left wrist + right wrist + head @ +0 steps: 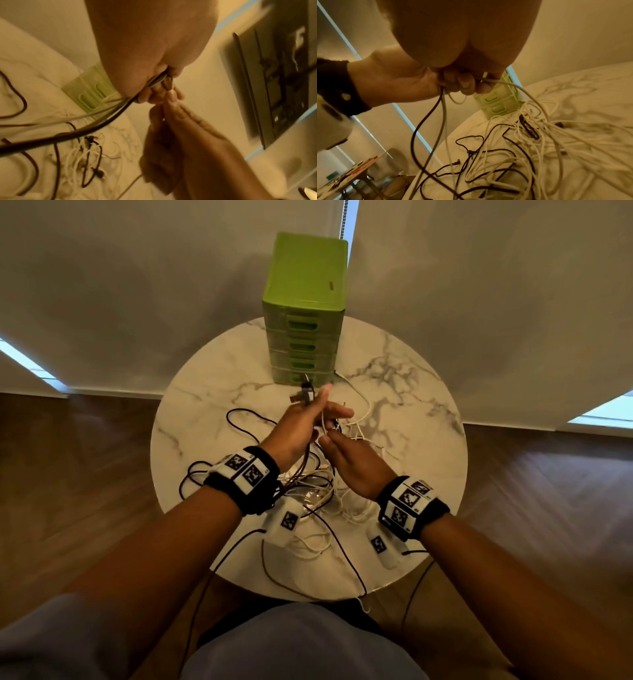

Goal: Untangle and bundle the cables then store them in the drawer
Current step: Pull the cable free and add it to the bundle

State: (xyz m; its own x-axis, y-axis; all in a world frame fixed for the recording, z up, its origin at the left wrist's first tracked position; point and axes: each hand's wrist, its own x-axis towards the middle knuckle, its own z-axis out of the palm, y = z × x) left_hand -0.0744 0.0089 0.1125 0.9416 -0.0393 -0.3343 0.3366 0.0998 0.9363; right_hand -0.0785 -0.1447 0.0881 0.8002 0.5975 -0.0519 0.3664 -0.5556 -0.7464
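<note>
A tangle of dark and white cables lies on the round marble table. My left hand is raised above it and grips a few cables, a dark cable among them. Their plug ends stick up past the fingers. Close against it, my right hand pinches a white cable that trails down into the cable tangle. A green drawer unit stands at the table's far edge with every drawer closed. The green drawer unit also shows just behind the fingers.
Loose cable loops hang over the table's near edge toward my lap. Walls and blinds rise right behind the drawer unit. Wooden floor surrounds the table. A dark wall panel shows in the left wrist view.
</note>
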